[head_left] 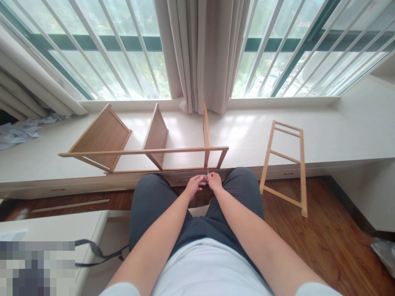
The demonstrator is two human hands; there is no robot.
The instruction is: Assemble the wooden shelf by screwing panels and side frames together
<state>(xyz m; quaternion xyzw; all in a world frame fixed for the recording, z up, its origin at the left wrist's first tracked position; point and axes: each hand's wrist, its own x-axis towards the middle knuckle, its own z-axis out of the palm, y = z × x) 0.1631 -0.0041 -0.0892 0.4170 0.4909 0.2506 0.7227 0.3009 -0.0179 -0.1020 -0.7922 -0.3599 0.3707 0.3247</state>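
White window ledge (277, 135) carries a part-built wooden shelf frame (145, 154) beneath grey curtains (203, 53); left hand (194, 186) and right hand (214, 181) pinch a tiny pale part (207, 176) at its front rail.

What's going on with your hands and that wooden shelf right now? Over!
Left hand and right hand together between the knees, pinching something tiny, too small to tell. Wooden shelf frame lies on the window ledge, untouched. Loose side frame leans against the ledge, apart.
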